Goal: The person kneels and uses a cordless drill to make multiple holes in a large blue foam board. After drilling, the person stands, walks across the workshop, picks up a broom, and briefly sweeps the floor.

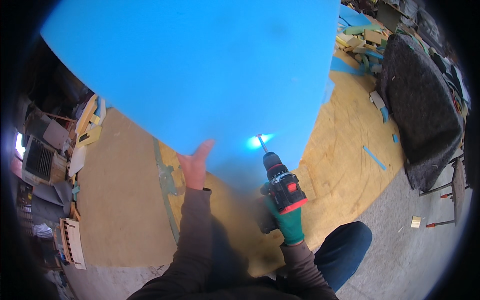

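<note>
A large blue foam sheet (200,75) fills the upper middle of the view, its near corner pointing toward me. My left hand (196,165), bare, grips its near left edge: the thumb lies on the blue face, and the other fingers are mostly hidden under the edge. My right hand (291,223), in a green glove, is closed around the handle of a black and red cordless drill (283,185). The bit points away from me, and its tip meets the foam, where the drill's lamp casts a bright spot. Whether the bit has gone in, I cannot tell.
Beneath lies a wide yellowish board (350,130) with blue foam strips (374,157) on it. Foam offcuts (362,37) are heaped at the far right, beside a large dark padded piece (420,95). A brown board (115,195) lies at left. My knee (345,252) is at lower right.
</note>
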The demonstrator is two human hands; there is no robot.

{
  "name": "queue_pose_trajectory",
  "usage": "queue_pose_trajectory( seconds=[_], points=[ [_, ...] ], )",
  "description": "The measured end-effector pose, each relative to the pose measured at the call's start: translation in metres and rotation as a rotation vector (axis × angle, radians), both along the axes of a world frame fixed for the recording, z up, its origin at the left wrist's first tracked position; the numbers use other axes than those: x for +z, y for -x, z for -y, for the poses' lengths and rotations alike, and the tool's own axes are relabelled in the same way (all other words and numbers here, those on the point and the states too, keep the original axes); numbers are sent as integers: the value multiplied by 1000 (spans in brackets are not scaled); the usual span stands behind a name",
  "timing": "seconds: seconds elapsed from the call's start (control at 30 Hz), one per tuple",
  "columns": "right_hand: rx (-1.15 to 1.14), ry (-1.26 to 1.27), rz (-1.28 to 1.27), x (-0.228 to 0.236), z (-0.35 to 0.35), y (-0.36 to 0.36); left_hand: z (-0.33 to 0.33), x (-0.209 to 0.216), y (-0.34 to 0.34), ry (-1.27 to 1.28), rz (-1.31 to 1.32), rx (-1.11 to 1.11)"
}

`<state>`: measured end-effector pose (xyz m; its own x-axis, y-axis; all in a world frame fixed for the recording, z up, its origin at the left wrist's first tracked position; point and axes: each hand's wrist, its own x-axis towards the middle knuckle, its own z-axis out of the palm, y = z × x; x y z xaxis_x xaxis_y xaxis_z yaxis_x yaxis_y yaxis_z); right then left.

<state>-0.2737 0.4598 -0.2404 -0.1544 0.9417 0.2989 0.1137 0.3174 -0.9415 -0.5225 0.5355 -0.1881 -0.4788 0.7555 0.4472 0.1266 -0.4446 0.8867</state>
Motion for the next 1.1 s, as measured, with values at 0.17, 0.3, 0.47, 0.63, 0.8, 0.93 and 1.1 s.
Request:
queue_pose_trajectory(
  seconds=[0.17,0.3,0.47,0.63,0.8,0.93,1.1],
  points=[
    [-105,0,26,18,4,3,0,-1,-3,1,-11,13],
    [-74,129,-83,24,6,7,0,1,-3,3,-28,16],
    [-76,71,-75,23,4,5,-2,0,-2,-33,-33,26],
    [-78,1,58,21,2,-1,-3,-2,0,-28,-7,8],
    [-47,-46,14,13,2,0,-3,-2,0,-13,3,28],
    [-55,-163,249,6,-1,-2,-2,2,-4,-19,-3,38],
    [-57,-153,235,7,1,-2,-1,4,-7,-23,-9,42]
  ],
)
